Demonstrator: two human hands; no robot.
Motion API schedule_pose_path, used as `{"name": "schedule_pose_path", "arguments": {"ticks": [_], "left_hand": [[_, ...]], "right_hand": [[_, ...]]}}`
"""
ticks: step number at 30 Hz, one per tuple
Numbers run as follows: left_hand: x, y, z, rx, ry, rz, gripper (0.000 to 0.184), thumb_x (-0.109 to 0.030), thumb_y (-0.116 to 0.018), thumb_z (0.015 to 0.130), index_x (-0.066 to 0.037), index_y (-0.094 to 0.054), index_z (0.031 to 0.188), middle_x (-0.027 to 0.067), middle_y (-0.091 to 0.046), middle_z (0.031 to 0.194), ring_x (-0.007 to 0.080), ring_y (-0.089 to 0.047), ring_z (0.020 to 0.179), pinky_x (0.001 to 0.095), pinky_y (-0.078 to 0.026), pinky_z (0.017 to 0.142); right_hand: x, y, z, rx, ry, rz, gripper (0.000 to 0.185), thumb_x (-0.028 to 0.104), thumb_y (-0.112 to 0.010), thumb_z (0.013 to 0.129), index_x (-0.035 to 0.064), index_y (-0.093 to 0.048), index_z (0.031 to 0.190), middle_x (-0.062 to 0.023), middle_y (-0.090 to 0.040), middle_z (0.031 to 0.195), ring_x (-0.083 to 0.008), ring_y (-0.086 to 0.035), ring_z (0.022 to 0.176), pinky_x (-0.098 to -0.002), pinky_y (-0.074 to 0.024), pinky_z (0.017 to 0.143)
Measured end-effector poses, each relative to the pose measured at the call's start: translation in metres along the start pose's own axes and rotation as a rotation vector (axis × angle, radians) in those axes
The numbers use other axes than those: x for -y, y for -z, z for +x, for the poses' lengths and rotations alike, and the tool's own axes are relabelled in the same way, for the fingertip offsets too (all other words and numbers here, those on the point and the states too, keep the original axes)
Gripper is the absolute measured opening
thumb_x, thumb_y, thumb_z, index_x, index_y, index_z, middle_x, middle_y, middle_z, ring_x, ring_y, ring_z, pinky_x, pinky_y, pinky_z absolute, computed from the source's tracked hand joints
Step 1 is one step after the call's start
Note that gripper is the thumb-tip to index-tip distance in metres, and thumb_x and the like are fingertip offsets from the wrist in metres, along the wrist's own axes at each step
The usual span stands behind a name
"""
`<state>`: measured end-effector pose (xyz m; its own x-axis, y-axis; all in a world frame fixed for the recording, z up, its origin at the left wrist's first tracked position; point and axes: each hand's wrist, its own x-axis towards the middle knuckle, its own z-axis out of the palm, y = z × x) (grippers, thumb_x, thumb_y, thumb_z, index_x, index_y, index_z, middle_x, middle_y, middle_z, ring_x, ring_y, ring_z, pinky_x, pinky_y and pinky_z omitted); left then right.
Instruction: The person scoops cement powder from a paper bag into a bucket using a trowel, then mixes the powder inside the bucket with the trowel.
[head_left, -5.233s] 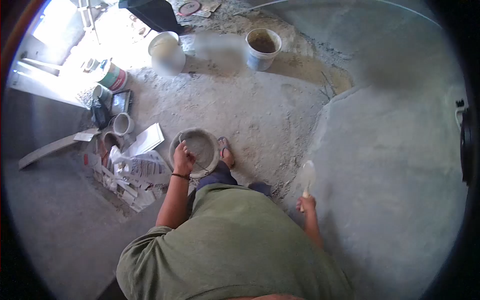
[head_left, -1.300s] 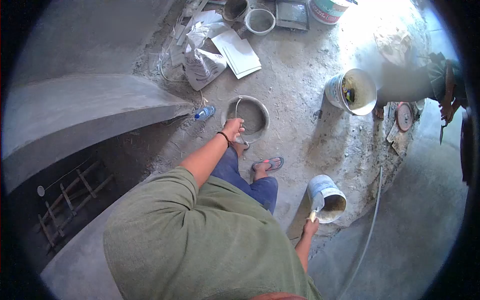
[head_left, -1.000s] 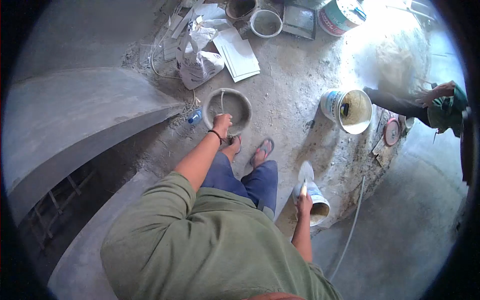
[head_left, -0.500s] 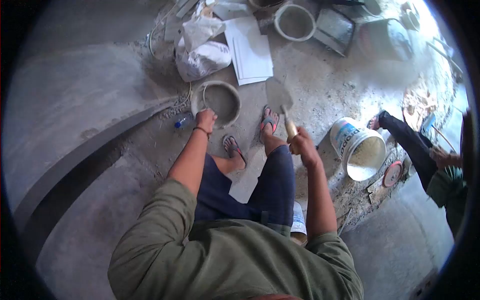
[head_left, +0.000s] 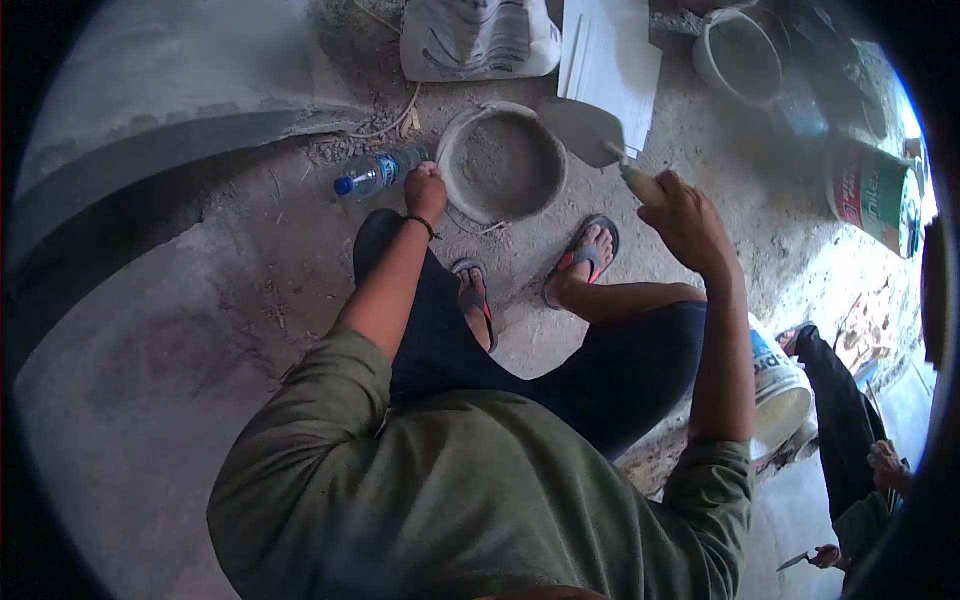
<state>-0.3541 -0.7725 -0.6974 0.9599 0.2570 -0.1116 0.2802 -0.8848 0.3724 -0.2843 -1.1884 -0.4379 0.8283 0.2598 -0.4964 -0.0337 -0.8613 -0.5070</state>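
A round bucket [head_left: 503,165] with grey mortar inside stands on the floor in front of my feet. My left hand [head_left: 426,193] is closed at its left rim, on the thin wire handle. A trowel [head_left: 583,131] with a wide metal blade and a pale handle is held in my right hand [head_left: 688,222]. The blade lies over the right rim of the bucket, beside white sheets [head_left: 610,65]. Left of my left hand, a clear plastic bottle [head_left: 378,172] with a blue cap lies on the floor.
A printed white sack [head_left: 480,40] lies beyond the bucket. At the upper right are a small pail [head_left: 740,58] and a red and green tub [head_left: 875,195]. A white bucket [head_left: 778,395] stands right of my knee. Another person [head_left: 850,430] at lower right holds a small tool. A ledge runs along the left.
The view has moved closer to the mortar bucket as my knees bend outward. My right hand has brought the trowel from the right side to the bucket's rim. My left hand stays at the handle.
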Motion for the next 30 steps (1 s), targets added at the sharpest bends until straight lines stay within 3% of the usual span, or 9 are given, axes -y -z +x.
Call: {"name": "schedule_pose_path", "arguments": {"ticks": [1,4,8,11,15,18,19,21,30], "left_hand": [[0.0,-0.013,0.001,-0.094,0.033,0.014,0.026,-0.022,-0.055,0.089,0.003,-0.062,0.093,0.0117,-0.064,0.082,0.0215,-0.064,0.073,0.0332,-0.05,0.061],[-0.018,0.001,0.02,0.562,0.735,-0.633,0.029,-0.022,-0.058,0.085,0.003,-0.06,0.099,0.0129,-0.065,0.091,0.0227,-0.064,0.088,0.0385,-0.051,0.071],[0.009,-0.019,0.028,0.787,0.671,-1.039,0.031,-0.015,-0.057,0.084,-0.001,-0.055,0.111,0.0126,-0.064,0.095,0.0274,-0.064,0.079,0.0405,-0.052,0.059],[-0.031,0.011,0.015,0.72,0.623,-1.013,0.03,-0.011,-0.055,0.083,-0.002,-0.054,0.112,0.0134,-0.063,0.096,0.027,-0.065,0.076,0.0396,-0.053,0.057],[-0.023,-0.017,0.011,0.91,0.636,-1.144,0.032,-0.006,-0.056,0.082,0.0,-0.052,0.113,0.0153,-0.061,0.099,0.0274,-0.064,0.08,0.0428,-0.056,0.063],[-0.031,0.001,0.006,0.875,0.609,-1.231,0.035,-0.003,-0.058,0.078,0.0,-0.052,0.113,0.0147,-0.06,0.096,0.0277,-0.064,0.078,0.0428,-0.056,0.061],[-0.033,0.003,0.007,0.876,0.61,-1.26,0.035,-0.002,-0.057,0.076,-0.001,-0.051,0.111,0.0142,-0.058,0.094,0.0277,-0.064,0.077,0.0425,-0.055,0.059],[-0.036,-0.001,0.008,0.81,0.63,-1.277,0.035,0.0,-0.057,0.072,-0.003,-0.05,0.107,0.0131,-0.055,0.091,0.0277,-0.063,0.075,0.0419,-0.055,0.055],[-0.072,0.015,-0.017,0.511,0.56,-1.141,0.031,-0.003,-0.056,0.066,-0.003,-0.045,0.095,0.0088,-0.049,0.08,0.0208,-0.056,0.063,0.035,-0.049,0.044]], "right_hand": [[0.004,-0.012,0.01,0.019,0.036,-0.11,0.034,0.024,-0.064,0.081,0.0045,-0.054,0.107,-0.0198,-0.065,0.092,-0.0367,-0.063,0.088,-0.0471,-0.0484,0.078],[0.025,-0.044,0.035,0.085,0.118,-0.319,0.036,0.026,-0.062,0.081,0.0045,-0.054,0.108,-0.0205,-0.065,0.091,-0.037,-0.063,0.09,-0.0465,-0.0491,0.079],[0.031,-0.07,0.055,0.071,0.163,-0.41,0.034,0.025,-0.059,0.082,0.0024,-0.054,0.107,-0.0206,-0.066,0.091,-0.0365,-0.064,0.089,-0.0456,-0.0499,0.081],[0.022,-0.089,0.071,0.052,0.121,-0.451,0.032,0.023,-0.055,0.083,0.0023,-0.054,0.107,-0.0193,-0.066,0.092,-0.0355,-0.065,0.089,-0.0451,-0.0508,0.08],[0.005,-0.134,0.089,-0.004,0.102,-0.573,0.025,0.022,-0.052,0.084,0.0057,-0.058,0.102,-0.0154,-0.068,0.092,-0.03,-0.067,0.088,-0.0424,-0.0527,0.074],[-0.011,-0.171,0.096,-0.158,0.224,-0.668,0.023,0.025,-0.052,0.085,0.0063,-0.063,0.095,-0.0112,-0.069,0.09,-0.0252,-0.068,0.087,-0.042,-0.0535,0.071],[-0.007,-0.174,0.104,0.036,0.117,-0.655,0.025,0.023,-0.052,0.085,0.0056,-0.065,0.097,-0.0124,-0.069,0.094,-0.0255,-0.068,0.089,-0.0417,-0.0536,0.073],[-0.004,-0.192,0.111,0.079,-0.122,-0.492,0.026,0.022,-0.052,0.084,0.0041,-0.067,0.095,-0.0149,-0.069,0.097,-0.0283,-0.067,0.091,-0.0404,-0.0534,0.078],[0.0,-0.184,0.095,0.183,-0.085,-0.397,0.045,0.046,-0.056,0.083,0.0076,-0.065,0.104,-0.0172,-0.066,0.104,-0.032,-0.063,0.099,-0.0428,-0.0495,0.086]]}}
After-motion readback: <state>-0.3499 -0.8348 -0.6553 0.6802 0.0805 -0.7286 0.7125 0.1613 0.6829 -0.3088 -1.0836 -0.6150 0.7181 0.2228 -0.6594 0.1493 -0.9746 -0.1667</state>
